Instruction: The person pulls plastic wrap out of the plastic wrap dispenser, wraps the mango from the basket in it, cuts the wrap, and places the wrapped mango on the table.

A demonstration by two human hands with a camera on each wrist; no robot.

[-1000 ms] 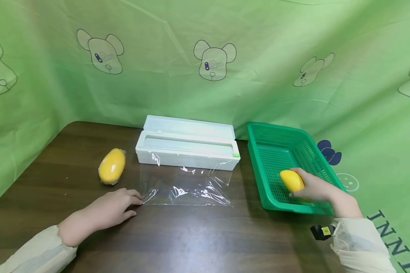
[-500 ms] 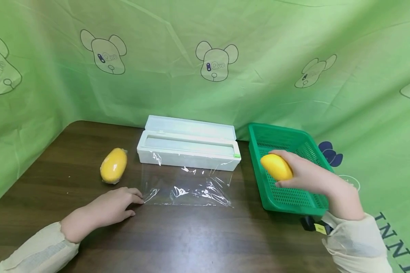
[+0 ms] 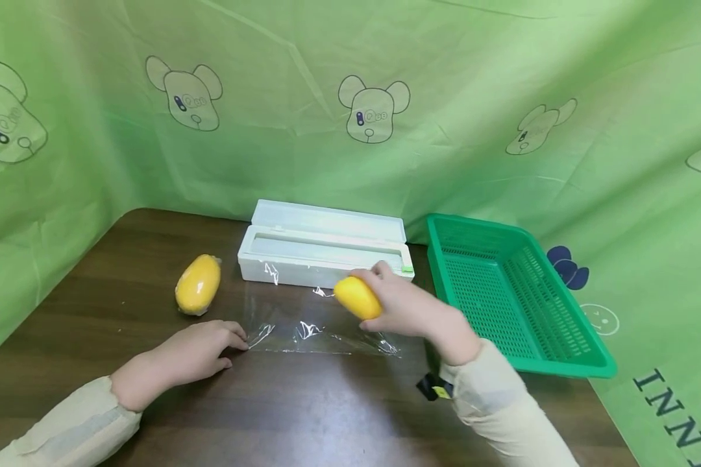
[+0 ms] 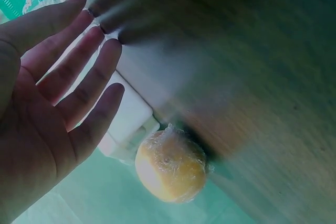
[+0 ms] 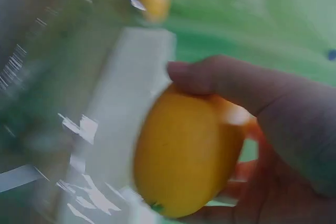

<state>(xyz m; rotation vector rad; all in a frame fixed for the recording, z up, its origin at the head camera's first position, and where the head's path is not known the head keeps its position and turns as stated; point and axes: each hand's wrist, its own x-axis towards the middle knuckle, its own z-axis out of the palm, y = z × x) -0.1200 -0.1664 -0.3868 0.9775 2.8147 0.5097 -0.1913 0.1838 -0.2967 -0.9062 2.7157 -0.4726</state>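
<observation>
My right hand [image 3: 405,305] grips a yellow mango [image 3: 356,298] over the right part of a sheet of clear cling film [image 3: 308,329]. In the right wrist view, the thumb lies across the mango [image 5: 181,153], which has a small green tip. The film stretches from the front of a white dispenser box [image 3: 289,274] onto the brown table. With relaxed fingers, my left hand [image 3: 193,353] rests on the table, fingertips at the film's near left corner. Behind it lies another mango [image 3: 198,285], wrapped in film, as the left wrist view also shows.
The dispenser's white lid [image 3: 327,220] stands raised at the back. To the right is a green plastic basket [image 3: 491,311] with nothing in it. A green curtain [image 3: 292,155] printed with bear faces hangs close behind the table.
My right hand has lifted the mango out of the green basket and carried it left over the cling film. The left hand has stayed at the film's corner.
</observation>
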